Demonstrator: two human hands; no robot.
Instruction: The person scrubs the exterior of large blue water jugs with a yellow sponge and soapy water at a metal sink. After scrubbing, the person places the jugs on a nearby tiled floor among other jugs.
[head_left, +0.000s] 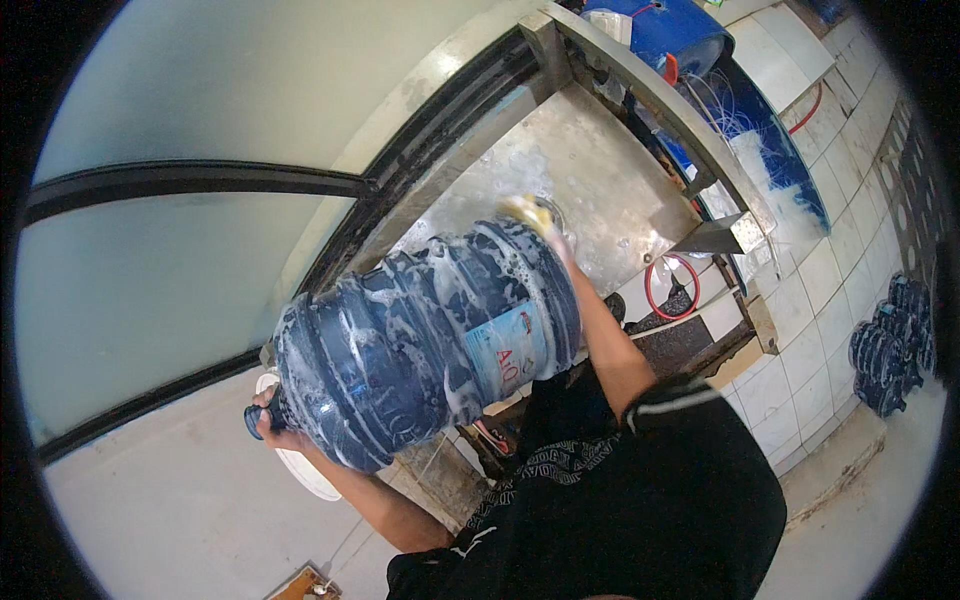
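Note:
A large blue plastic water-cooler bottle (397, 337), streaked with white suds and bearing a label, lies on its side in front of my body. Its neck points to the lower left, where my left hand (274, 424) grips it just behind the cap. At the bottle's base, to the upper right, my right hand (557, 244) holds a yellow sponge (529, 214), slightly blurred, against the rim of the base. The fingers of my right hand are mostly hidden by the bottle and foam. Beneath the bottle's base end is a wet metal basin (630, 187) with suds in it.
A frosted glass partition (187, 262) with black framing borders the basin on the left. A metal frame rail (667, 97) runs along its far right. Beyond stand blue plastic drums (667, 37). A red hose (696, 289) loops beside the basin. More blue bottles (885, 352) stand at far right.

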